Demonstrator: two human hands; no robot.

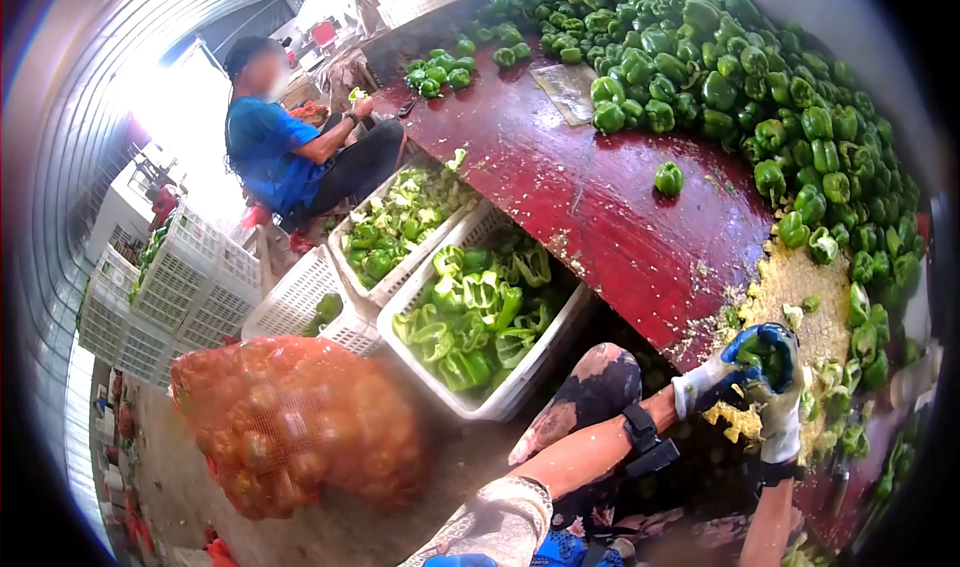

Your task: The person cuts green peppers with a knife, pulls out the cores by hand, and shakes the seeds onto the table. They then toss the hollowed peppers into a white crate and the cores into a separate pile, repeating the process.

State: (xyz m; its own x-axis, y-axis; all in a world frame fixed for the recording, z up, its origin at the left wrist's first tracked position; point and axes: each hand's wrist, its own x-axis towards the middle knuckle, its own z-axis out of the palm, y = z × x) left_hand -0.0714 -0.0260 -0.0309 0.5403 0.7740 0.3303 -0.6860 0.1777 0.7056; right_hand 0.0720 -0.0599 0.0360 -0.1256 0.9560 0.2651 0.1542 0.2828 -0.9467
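Both my hands wear white gloves with blue palms and meet at the table's near edge. My left hand (712, 379) reaches in from the left, its fingers closed on a green bell pepper (768, 359). From below, my right hand (782, 415) is closed around the same pepper. The gloves cover part of it, and I cannot make out any tool between them. Beside the hands, yellowish pepper seeds (790, 277) and scraps lie on the red tabletop (640, 232).
A big heap of whole green peppers (720, 57) covers the table's far side. A white crate (470, 407) of halved peppers stands left of my knees, with a second filled crate (375, 292) behind it. An orange mesh sack (295, 422) lies on the floor. A co-worker (275, 152) sits farther back.
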